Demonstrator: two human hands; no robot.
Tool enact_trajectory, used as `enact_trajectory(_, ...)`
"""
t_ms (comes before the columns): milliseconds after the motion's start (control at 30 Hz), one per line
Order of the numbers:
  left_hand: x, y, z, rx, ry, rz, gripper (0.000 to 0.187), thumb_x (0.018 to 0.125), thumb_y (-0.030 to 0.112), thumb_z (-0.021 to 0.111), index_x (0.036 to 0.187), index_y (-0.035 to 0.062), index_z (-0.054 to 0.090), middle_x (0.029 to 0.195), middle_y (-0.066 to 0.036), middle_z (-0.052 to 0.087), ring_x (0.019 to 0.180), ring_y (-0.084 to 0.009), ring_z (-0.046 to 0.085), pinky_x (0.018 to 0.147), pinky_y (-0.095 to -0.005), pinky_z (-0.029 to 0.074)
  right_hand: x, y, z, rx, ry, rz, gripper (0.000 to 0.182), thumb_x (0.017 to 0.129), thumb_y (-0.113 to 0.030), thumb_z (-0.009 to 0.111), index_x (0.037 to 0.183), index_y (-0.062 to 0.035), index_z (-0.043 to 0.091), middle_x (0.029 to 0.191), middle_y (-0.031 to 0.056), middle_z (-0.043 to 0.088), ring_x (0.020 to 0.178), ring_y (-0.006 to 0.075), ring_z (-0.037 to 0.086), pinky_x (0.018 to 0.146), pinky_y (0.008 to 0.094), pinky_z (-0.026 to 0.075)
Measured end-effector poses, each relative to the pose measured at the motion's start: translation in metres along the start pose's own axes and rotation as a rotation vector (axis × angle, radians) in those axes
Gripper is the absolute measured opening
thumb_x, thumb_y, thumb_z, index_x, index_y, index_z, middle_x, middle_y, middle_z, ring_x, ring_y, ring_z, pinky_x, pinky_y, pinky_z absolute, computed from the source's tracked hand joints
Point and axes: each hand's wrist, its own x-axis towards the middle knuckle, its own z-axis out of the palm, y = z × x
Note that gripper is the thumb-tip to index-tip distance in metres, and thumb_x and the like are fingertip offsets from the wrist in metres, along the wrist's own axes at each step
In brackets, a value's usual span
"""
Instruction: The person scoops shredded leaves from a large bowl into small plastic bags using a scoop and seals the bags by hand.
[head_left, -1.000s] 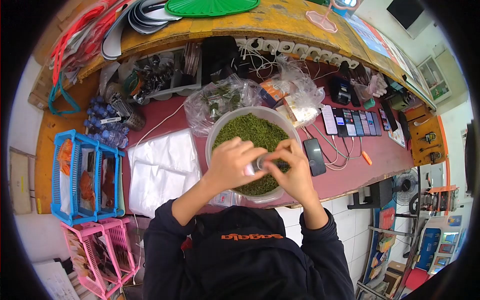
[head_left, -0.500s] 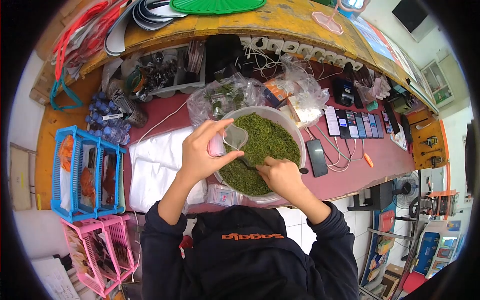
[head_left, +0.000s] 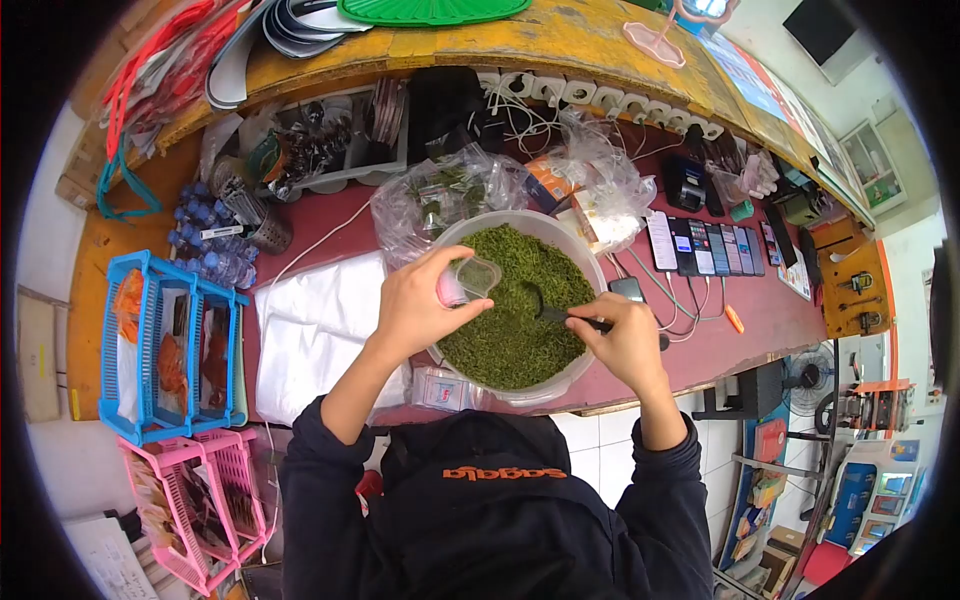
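Observation:
My left hand [head_left: 408, 300] pinches a small clear pouch with a pink part [head_left: 478, 275] and holds its mouth open over the left side of a round whitish tub. The tub [head_left: 592, 262] is filled with shredded dry green leaves [head_left: 505, 350]. In my right hand [head_left: 622, 343] is the handle of a black spoon [head_left: 552, 313], gripped between thumb and fingers. The spoon's bowl is down at the leaves near the tub's middle, a little right of the pouch. The pouch's lower part is hidden by my left fingers.
White plastic bags [head_left: 320, 330] lie left of the tub, and a small printed packet [head_left: 440, 390] sits before it. Behind it rests a clear bag with green contents [head_left: 440, 195]. Phones [head_left: 703, 247] with cables line the right. Blue baskets [head_left: 175, 350] stand at far left.
My right hand has moved right and the spoon has shifted within the tub, its bowl now showing near the middle. My left hand with the pouch has moved slightly right.

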Motion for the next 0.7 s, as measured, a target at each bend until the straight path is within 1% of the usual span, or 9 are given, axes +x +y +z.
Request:
enact_trajectory(100, 0.0, 0.004, 0.011, 0.018, -0.059, 0.001, 0.056, 0.066, 0.035, 0.084, 0.112, 0.0104, 0.063, 0.112, -0.009, 0.067, 0.1, -0.0299, 0.065, 0.083, -0.0361, 0.051, -0.001, -0.014, -0.014, 0.026, 0.131, -0.004, 0.011, 0.074, -0.016, 0.077, 0.083, -0.0109, 0.075, 0.075, 0.0031, 0.066, 0.061, 0.0234, 0.063, 0.057, 0.0323, 0.048)
enact_trajectory(167, 0.002, 0.008, 0.019, 0.023, -0.041, 0.028, 0.057, 0.065, 0.036, 0.084, 0.111, 0.0099, 0.063, 0.109, -0.008, 0.067, 0.099, -0.0301, 0.065, 0.083, -0.0371, 0.051, -0.002, -0.022, -0.014, -0.048, 0.312, -0.06, 0.01, 0.074, -0.013, 0.077, 0.084, -0.012, 0.075, 0.075, 0.0009, 0.065, 0.058, 0.0204, 0.06, 0.055, 0.0316, 0.046)
enact_trajectory(300, 0.008, 0.021, 0.027, -0.04, -0.004, 0.047, 0.057, 0.064, 0.036, 0.085, 0.109, 0.0088, 0.064, 0.106, -0.008, 0.068, 0.097, -0.029, 0.066, 0.083, -0.0369, 0.051, 0.0, -0.028, -0.005, -0.348, 0.48, -0.354, 0.016, 0.071, -0.007, 0.079, 0.085, -0.0113, 0.073, 0.079, -0.0007, 0.063, 0.06, 0.0145, 0.056, 0.054, 0.0288, 0.041)
enact_trajectory(467, 0.007, 0.022, 0.026, -0.086, 0.035, 0.025, 0.056, 0.063, 0.034, 0.086, 0.108, 0.0079, 0.064, 0.104, -0.009, 0.068, 0.097, -0.0276, 0.066, 0.083, -0.0364, 0.051, 0.0, -0.026, 0.003, -0.41, 0.563, -0.385, 0.014, 0.071, -0.009, 0.077, 0.084, -0.014, 0.072, 0.08, -0.0045, 0.061, 0.059, 0.0149, 0.054, 0.055, 0.0297, 0.04)
enact_trajectory(533, 0.004, 0.016, 0.023, -0.101, 0.056, 0.016, 0.056, 0.063, 0.033, 0.086, 0.108, 0.0078, 0.064, 0.103, -0.008, 0.068, 0.097, -0.0271, 0.066, 0.083, -0.0358, 0.051, 0.001, -0.023, -0.001, -0.332, 0.621, -0.283, 0.011, 0.072, -0.01, 0.076, 0.082, -0.0131, 0.072, 0.079, -0.0025, 0.062, 0.058, 0.017, 0.056, 0.054, 0.0319, 0.043)
enact_trajectory(567, 0.003, 0.014, 0.02, -0.101, 0.056, 0.013, 0.056, 0.063, 0.033, 0.086, 0.108, 0.0078, 0.064, 0.103, -0.008, 0.068, 0.097, -0.0271, 0.066, 0.083, -0.0358, 0.051, 0.002, -0.021, 0.001, -0.331, 0.618, -0.283, 0.011, 0.072, -0.01, 0.076, 0.082, -0.0131, 0.072, 0.079, -0.0025, 0.062, 0.058, 0.017, 0.056, 0.054, 0.0319, 0.043)
enact_trajectory(633, 0.003, 0.009, 0.014, -0.04, 0.136, -0.03, 0.055, 0.063, 0.033, 0.086, 0.107, 0.0077, 0.064, 0.103, -0.008, 0.068, 0.097, -0.0263, 0.066, 0.084, -0.0352, 0.051, 0.003, -0.011, 0.011, -0.33, 0.386, -0.177, 0.003, 0.075, -0.013, 0.073, 0.076, -0.0116, 0.071, 0.076, 0.0008, 0.061, 0.059, 0.021, 0.06, 0.054, 0.0347, 0.046)
enact_trajectory(667, 0.004, 0.005, 0.012, -0.009, 0.159, -0.026, 0.055, 0.064, 0.029, 0.086, 0.108, 0.0062, 0.064, 0.103, -0.008, 0.068, 0.097, -0.0266, 0.066, 0.083, -0.0345, 0.051, 0.003, -0.004, 0.025, -0.346, 0.248, -0.155, 0.011, 0.078, -0.015, 0.07, 0.069, -0.0101, 0.067, 0.073, 0.0036, 0.059, 0.06, 0.0248, 0.063, 0.055, 0.0373, 0.049)
enact_trajectory(700, 0.004, 0.006, 0.011, -0.008, 0.16, -0.024, 0.055, 0.064, 0.029, 0.086, 0.108, 0.0062, 0.064, 0.103, -0.008, 0.068, 0.097, -0.0266, 0.066, 0.083, -0.0345, 0.051, 0.003, 0.002, 0.044, -0.425, 0.16, -0.161, 0.014, 0.079, -0.015, 0.068, 0.066, -0.0097, 0.064, 0.072, 0.0036, 0.057, 0.062, 0.0246, 0.063, 0.056, 0.037, 0.049)
